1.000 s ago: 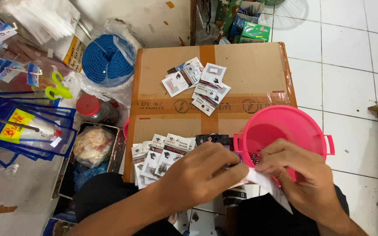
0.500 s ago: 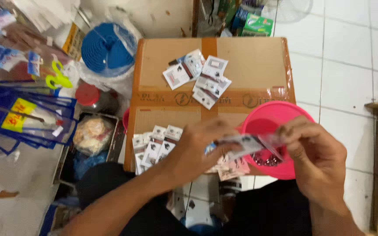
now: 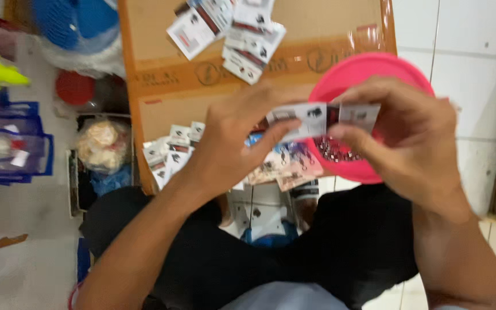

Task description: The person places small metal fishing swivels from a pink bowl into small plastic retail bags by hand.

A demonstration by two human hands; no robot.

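Observation:
Both my hands hold one small white printed packet stretched between them, just above the near rim of a pink plastic bowl. My left hand pinches the packet's left end and my right hand pinches its right end. Small dark metal pieces lie in the bottom of the bowl. The bowl rests at the right of a taped cardboard box. A fan of similar packets lies on the box's near edge under my left wrist, and another loose pile of packets lies farther back.
A coil of blue rope in a plastic wrap sits left of the box, with a red-lidded jar and a bag of pale items below it. Blue-edged clear pouches lie at far left. White floor tiles are to the right.
The view has tilted down and closer. My hands lifted the packet from near my lap to above the bowl's rim and now hold it flat between them.

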